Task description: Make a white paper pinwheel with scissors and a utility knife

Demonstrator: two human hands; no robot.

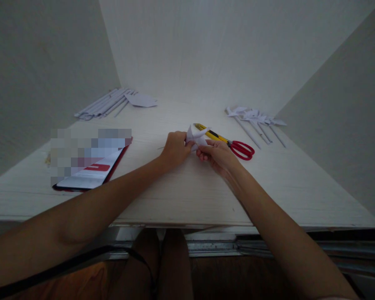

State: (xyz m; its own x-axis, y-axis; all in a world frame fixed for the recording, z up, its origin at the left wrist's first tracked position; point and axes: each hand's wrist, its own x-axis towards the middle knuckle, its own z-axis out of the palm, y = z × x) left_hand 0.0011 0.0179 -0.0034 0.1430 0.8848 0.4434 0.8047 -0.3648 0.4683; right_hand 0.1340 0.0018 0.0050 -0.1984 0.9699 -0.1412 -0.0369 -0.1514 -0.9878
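In the centre of the frame, 2 bare hands meet over a folded white paper (191, 134) with pointed flaps. The left hand (176, 143) pinches its left side between thumb and fingers; the right hand (218, 154) pinches its lower right edge, fingers curled beneath. Just right of centre, behind the right hand, lie a yellow cutter (213, 134) with a black slider and, touching its lower end, scissors with red handles (243, 150). At the upper right of the tabletop (187, 196), folded paper pinwheels (254, 114) on white sticks lie bunched together. At the upper left sits a pile of rolled paper sticks (103, 104), with pale paper sheets (142, 100) beside its right end. At the left of the frame, a tablet (95, 177) lies flat, its screen partly hidden by pixelation.
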